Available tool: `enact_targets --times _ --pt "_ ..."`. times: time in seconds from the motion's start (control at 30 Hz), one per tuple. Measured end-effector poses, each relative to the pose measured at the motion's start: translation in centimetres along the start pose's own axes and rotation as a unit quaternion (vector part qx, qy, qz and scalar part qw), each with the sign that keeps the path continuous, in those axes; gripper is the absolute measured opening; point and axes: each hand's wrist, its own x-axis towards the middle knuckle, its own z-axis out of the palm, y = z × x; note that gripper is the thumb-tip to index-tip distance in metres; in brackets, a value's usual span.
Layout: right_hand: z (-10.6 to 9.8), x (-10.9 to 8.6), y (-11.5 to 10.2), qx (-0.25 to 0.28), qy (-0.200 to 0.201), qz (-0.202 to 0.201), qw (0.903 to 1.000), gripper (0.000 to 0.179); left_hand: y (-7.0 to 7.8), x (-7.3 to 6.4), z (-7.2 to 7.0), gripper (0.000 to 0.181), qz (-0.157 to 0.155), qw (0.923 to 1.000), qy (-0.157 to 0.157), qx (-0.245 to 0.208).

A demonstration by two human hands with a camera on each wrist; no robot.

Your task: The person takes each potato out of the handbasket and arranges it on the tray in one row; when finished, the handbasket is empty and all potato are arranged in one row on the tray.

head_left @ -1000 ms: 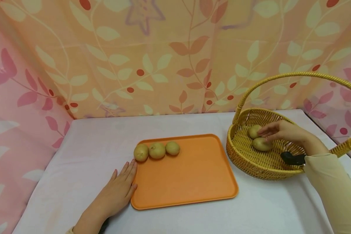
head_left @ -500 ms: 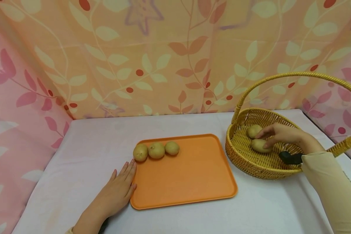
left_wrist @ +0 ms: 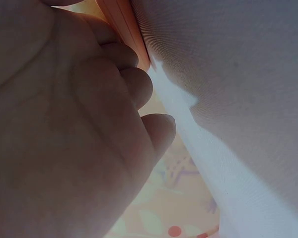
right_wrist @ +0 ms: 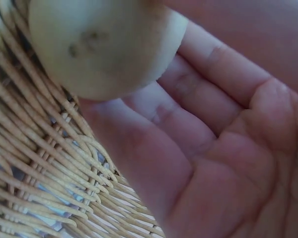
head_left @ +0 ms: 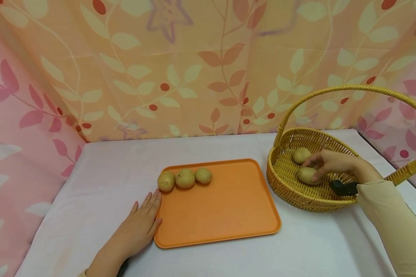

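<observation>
Inside the yellow wicker basket point(head_left: 291, 194), my right hand point(head_left: 338, 161) has its thumb and fingers around the nearer potato point(head_left: 306, 175). The right wrist view shows this potato point(right_wrist: 104, 47) between the thumb and curled fingers, close to the woven wall. Another potato point(head_left: 301, 155) lies just behind it. My left hand point(head_left: 138, 223) lies with straight fingers along the left edge of the orange tray point(head_left: 222, 209), fingertips at its rim. Three potatoes sit in a row at the tray's back left: one at the corner point(head_left: 166, 181), a middle one point(head_left: 185, 178) and a right one point(head_left: 203, 176).
The basket's tall arched handle point(head_left: 353, 87) rises over the right forearm. A black wrist device point(head_left: 343, 188) overlaps the basket's near side. White cloth point(head_left: 228, 257) covers the table, and a patterned curtain point(head_left: 194, 77) hangs behind it.
My right hand has moved down and its fingers and thumb have come around the nearer potato. The left hand and the tray's potatoes keep their places.
</observation>
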Motion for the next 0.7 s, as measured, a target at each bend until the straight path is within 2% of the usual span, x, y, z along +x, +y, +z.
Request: enact_targets --times 0.27,0.53,0.7 --pt "0.07 0.0 -0.41 0.005 0.016 0.0 0.9999 0.042 0.11 -0.03 -0.15 0.06 -0.001 1.0 -0.003 0.0" --pt "0.12 0.18 -0.53 0.013 -0.018 0.021 0.9995 0.046 0.12 -0.02 -0.17 0.06 0.0 1.0 0.001 0.002" --pt "0.16 0.14 -0.49 -0.009 -0.02 0.009 0.9997 0.046 0.13 0.0 -0.15 0.06 -0.002 1.0 -0.002 0.001"
